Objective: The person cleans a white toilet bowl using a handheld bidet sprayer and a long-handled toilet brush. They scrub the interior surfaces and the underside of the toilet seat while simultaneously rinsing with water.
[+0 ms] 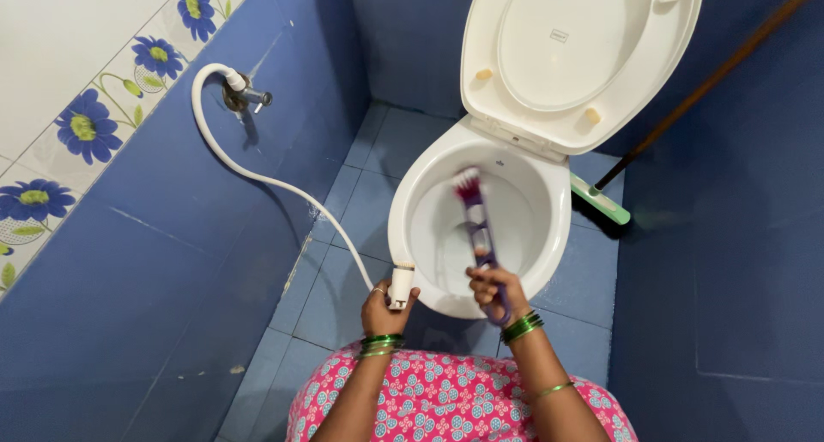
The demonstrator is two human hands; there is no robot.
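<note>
Head view, looking down at a white toilet bowl [549, 236] with seat and lid [575, 56] raised against the blue wall.

Right hand [491, 289]: fingers closed around the lower handle of a purple toilet brush [477, 227]. The brush runs up and away from the hand into the bowl; its red-and-white bristle head sits near the back inner wall, just under the rim. Whether the bristles touch the porcelain cannot be told.

Left hand [382, 309]: clamped on a white hand sprayer [401, 285], nozzle end resting at or just over the near-left rim of the bowl. A white hose [257, 178] leads from the sprayer along the floor and loops up to a metal tap [245, 97] on the left wall.

Both wrists carry green bangles. A pink floral garment [446, 399] fills the bottom edge.

Surroundings: blue floor tiles [343, 279], blue wall tiles, a band of flower-pattern tiles [86, 124] upper left. A long-handled floor wiper [601, 199] with a green-and-white head stands on the floor right of the bowl, well apart from both hands.
</note>
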